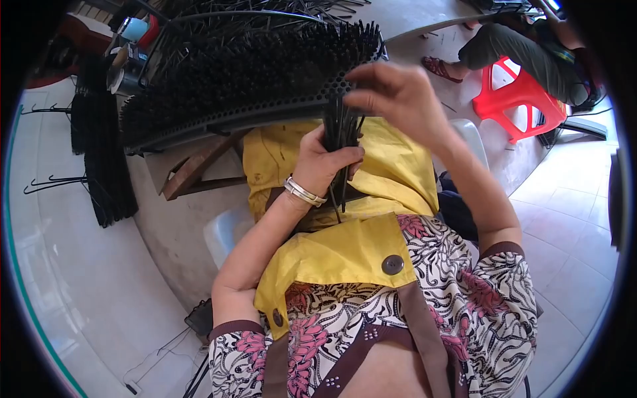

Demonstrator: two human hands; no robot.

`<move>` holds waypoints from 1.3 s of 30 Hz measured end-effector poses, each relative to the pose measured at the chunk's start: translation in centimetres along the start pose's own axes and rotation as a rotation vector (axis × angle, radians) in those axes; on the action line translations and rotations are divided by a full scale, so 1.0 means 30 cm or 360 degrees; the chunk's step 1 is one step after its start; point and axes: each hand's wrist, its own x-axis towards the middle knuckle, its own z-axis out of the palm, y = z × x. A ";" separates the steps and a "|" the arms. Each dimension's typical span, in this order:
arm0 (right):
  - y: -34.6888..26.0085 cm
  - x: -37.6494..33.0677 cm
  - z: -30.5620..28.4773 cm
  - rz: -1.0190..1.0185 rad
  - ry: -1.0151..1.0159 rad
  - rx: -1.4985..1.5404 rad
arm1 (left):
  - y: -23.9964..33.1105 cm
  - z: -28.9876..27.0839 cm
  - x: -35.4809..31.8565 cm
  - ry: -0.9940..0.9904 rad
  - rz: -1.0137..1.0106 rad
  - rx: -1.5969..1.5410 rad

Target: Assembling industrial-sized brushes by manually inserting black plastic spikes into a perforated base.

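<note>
Centrally, left hand [323,166] clutches black rod bundle [340,129]; right hand [391,93] pinches top.

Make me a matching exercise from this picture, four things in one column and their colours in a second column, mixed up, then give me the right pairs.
Things:
1. bundle of thin sticks in the left hand
2. plastic stool on the floor at upper right
3. apron over the lap
4. bangle on the left wrist

Colours:
A. silver
B. red
C. black
D. yellow

Pairs: 1-C, 2-B, 3-D, 4-A

The right hand pinches the top of the sticks beside the perforated black board.
</note>
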 end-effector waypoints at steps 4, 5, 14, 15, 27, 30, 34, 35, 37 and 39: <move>0.020 -0.001 0.056 -0.0345 0.0541 0.0081 | 0.057 -0.039 0.016 -0.0039 0.0026 0.0181; 0.016 -0.005 0.036 -0.0323 0.0692 0.0059 | 0.052 -0.034 0.013 -0.0021 0.0021 0.0229; 0.133 0.117 -0.106 -0.0668 0.1214 -0.0412 | 0.044 -0.017 0.009 0.0088 -0.0012 0.0104; 0.139 0.125 -0.097 -0.0862 0.1232 -0.0620 | 0.043 -0.017 0.008 0.0091 -0.0017 0.0099; 0.108 0.190 -0.069 -0.0638 0.0208 -0.1397 | 0.019 -0.007 0.000 0.0132 -0.0062 -0.0021; 0.121 0.198 -0.069 -0.0655 0.0268 -0.1428 | 0.013 -0.008 0.001 0.0120 -0.0047 -0.0078; 0.126 0.193 -0.098 -0.0569 0.0371 -0.1125 | 0.018 -0.005 0.000 0.0129 -0.0039 -0.0069; 0.131 0.189 -0.109 -0.0549 0.0368 -0.1049 | 0.021 -0.004 0.000 0.0149 -0.0045 -0.0072; 0.136 0.182 -0.111 -0.0525 0.0365 -0.0970 | 0.020 -0.014 -0.001 0.0158 -0.0041 -0.0068; 0.137 0.179 -0.097 -0.0533 0.0395 -0.1081 | 0.022 -0.020 0.000 0.0175 -0.0033 -0.0065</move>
